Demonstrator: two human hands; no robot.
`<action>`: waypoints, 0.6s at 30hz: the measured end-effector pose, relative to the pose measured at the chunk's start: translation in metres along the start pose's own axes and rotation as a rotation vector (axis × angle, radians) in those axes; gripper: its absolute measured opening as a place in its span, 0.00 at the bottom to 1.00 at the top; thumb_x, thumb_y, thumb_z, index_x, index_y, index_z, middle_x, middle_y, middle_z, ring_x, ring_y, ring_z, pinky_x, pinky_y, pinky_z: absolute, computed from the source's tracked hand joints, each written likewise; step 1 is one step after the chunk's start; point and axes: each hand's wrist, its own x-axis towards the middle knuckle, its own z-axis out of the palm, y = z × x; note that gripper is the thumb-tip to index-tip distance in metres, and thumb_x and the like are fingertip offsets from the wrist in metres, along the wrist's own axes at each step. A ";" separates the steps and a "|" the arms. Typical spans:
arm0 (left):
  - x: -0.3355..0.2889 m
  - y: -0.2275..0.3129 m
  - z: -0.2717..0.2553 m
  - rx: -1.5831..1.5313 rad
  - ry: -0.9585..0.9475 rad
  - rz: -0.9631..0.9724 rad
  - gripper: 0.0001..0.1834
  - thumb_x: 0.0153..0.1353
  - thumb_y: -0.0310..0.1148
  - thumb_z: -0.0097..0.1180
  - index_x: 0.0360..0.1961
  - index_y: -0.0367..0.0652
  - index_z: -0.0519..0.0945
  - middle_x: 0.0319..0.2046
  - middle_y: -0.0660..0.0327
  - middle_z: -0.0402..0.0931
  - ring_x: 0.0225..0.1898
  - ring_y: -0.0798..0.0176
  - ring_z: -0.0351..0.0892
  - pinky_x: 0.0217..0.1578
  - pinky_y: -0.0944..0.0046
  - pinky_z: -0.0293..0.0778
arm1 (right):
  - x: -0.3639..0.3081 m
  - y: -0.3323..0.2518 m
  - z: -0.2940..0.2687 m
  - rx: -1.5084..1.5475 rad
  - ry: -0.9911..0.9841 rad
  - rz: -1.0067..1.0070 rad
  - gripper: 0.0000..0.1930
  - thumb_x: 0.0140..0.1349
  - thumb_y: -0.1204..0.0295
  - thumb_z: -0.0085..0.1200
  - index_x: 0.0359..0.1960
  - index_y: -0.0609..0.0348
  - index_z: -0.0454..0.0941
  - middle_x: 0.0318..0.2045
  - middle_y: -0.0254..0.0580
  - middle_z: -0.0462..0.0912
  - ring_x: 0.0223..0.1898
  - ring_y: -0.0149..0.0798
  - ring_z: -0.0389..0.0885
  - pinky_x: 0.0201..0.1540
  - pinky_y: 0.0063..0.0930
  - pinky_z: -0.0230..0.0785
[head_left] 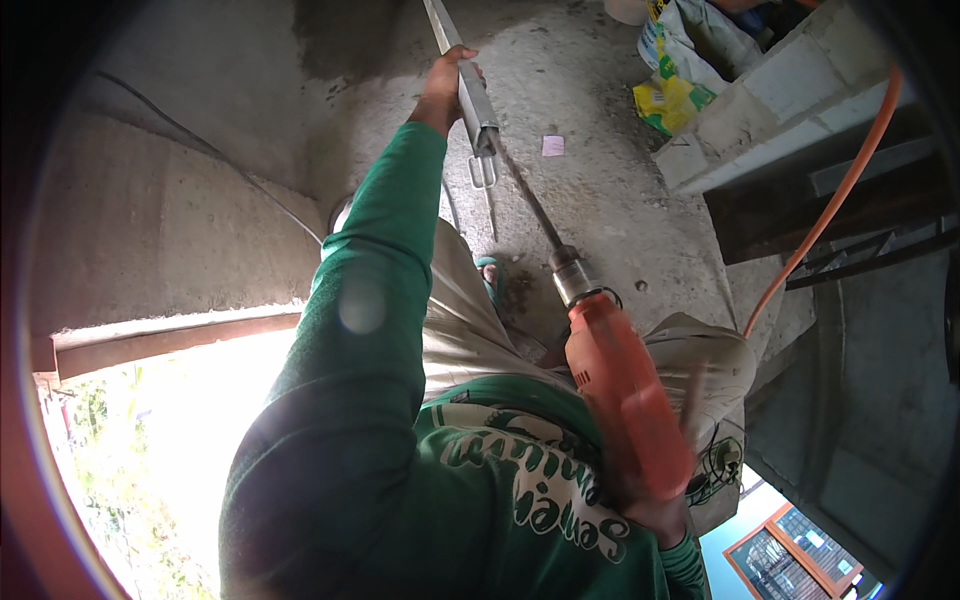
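My left hand (447, 85) is wrapped round a long grey metal channel (474, 100), held out in front of me. A red-orange power drill (630, 390) lies across my right side, and my right hand (660, 515) grips its rear end, partly hidden and blurred. From the drill's chuck (572, 272) a long bit (533, 205) points up and left to the channel's near end. Whether the bit tip goes inside the channel or lies beside it, I cannot tell. A small metal loop (482, 172) hangs just below that end.
Rough concrete floor (590, 130) spreads ahead, with a pink paper scrap (553, 146) on it. Grey blocks (790, 80) and a yellow-green sack (680, 85) stand at far right. An orange hose (850, 180) runs down the right; a dark cable (210, 150) crosses the left wall.
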 end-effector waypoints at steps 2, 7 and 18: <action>-0.001 0.002 0.004 -0.033 -0.001 -0.002 0.13 0.61 0.40 0.57 0.37 0.44 0.72 0.22 0.58 0.69 0.21 0.58 0.71 0.24 0.57 0.72 | 0.003 -0.001 0.000 -0.003 0.003 -0.004 0.32 0.61 0.75 0.59 0.70 0.48 0.72 0.70 0.58 0.69 0.70 0.65 0.69 0.68 0.52 0.67; -0.002 0.002 0.008 0.011 0.023 -0.026 0.13 0.63 0.42 0.56 0.37 0.44 0.72 0.22 0.58 0.69 0.20 0.58 0.69 0.23 0.57 0.70 | 0.007 -0.001 0.009 0.027 0.026 0.058 0.32 0.62 0.75 0.58 0.70 0.49 0.71 0.70 0.58 0.70 0.70 0.65 0.69 0.68 0.53 0.67; -0.008 0.006 0.005 0.026 0.011 -0.012 0.14 0.65 0.44 0.54 0.43 0.44 0.74 0.25 0.59 0.70 0.22 0.58 0.72 0.24 0.56 0.72 | 0.031 -0.026 0.004 0.268 -0.032 0.487 0.44 0.64 0.70 0.61 0.78 0.64 0.49 0.64 0.52 0.78 0.61 0.42 0.80 0.60 0.33 0.73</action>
